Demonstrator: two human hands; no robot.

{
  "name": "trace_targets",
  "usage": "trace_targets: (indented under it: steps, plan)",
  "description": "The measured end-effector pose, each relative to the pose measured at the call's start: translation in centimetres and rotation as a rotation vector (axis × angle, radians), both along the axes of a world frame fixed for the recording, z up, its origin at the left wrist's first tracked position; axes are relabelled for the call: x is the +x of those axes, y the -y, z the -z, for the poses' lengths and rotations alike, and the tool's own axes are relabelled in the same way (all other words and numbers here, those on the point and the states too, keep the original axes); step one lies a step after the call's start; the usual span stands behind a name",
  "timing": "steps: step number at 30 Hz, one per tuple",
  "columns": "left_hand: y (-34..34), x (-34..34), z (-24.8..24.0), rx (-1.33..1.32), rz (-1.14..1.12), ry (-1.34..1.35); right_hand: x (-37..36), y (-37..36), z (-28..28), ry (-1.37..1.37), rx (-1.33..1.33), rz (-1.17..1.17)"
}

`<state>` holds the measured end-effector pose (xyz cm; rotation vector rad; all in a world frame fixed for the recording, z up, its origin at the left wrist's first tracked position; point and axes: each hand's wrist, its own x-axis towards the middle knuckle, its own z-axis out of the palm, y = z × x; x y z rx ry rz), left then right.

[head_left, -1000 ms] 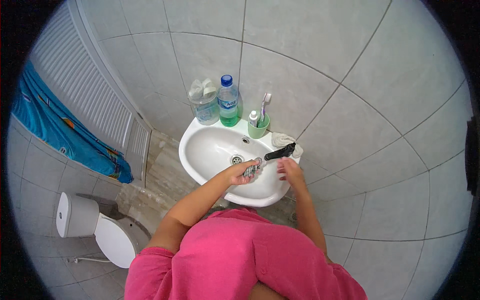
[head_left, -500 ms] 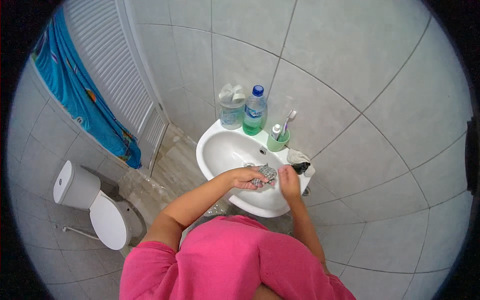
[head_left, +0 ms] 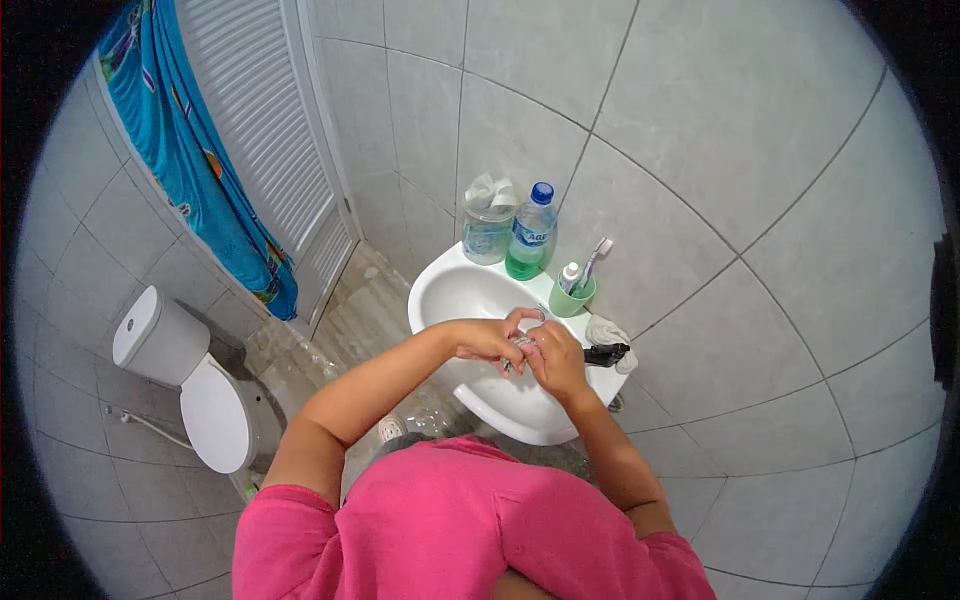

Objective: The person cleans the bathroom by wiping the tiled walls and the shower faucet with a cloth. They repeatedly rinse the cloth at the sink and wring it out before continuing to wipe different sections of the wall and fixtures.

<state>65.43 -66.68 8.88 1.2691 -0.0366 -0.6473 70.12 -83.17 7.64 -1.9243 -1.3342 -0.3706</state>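
Note:
Over the white sink (head_left: pixel 440 300), my two hands are together around a small grey checked cloth (head_left: pixel 508 363). My left hand (head_left: pixel 488 341) grips it from the left, with one finger raised and curved away. On the other side my right hand (head_left: pixel 560 360) is closed on the cloth's right part, knuckles up. Most of the cloth is hidden by my fingers. Just right of my right hand, a black object (head_left: pixel 606 355) lies at the sink's edge, its kind unclear. A bunched whitish cloth (head_left: pixel 606 332) sits behind it.
Along the sink's back rim stand a clear tub (head_left: pixel 487 235) with white material on top, a blue-capped bottle (head_left: pixel 530 235) of green liquid, and a green cup (head_left: pixel 572 297) with toothbrush and tube. To the left are a toilet (head_left: pixel 215 425), a louvred door (head_left: pixel 245 90) and a blue curtain (head_left: pixel 200 170).
My right hand has come left from beside the cloth and closed on it, meeting my left hand. The cloth is now mostly covered by fingers. The whole view has shifted slightly.

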Motion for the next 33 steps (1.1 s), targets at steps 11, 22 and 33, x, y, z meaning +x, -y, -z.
trace_targets:
  steps: [11, 22, 33]
  plan:
    - [-1.3, 1.5, 0.2, 0.551, 0.151, 0.254, 2.2, -1.9, -0.2, -0.054, -0.084, 0.150]
    - [0.2, 0.5, 6.9, 1.380, 0.280, 0.753, -1.4, -3.3, 8.6, -0.518, -0.239, 0.485]
    - [-1.1, 1.1, 6.8, 1.100, 0.045, 0.705, 0.2, -1.9, 6.6, -0.624, -0.131, 0.311]
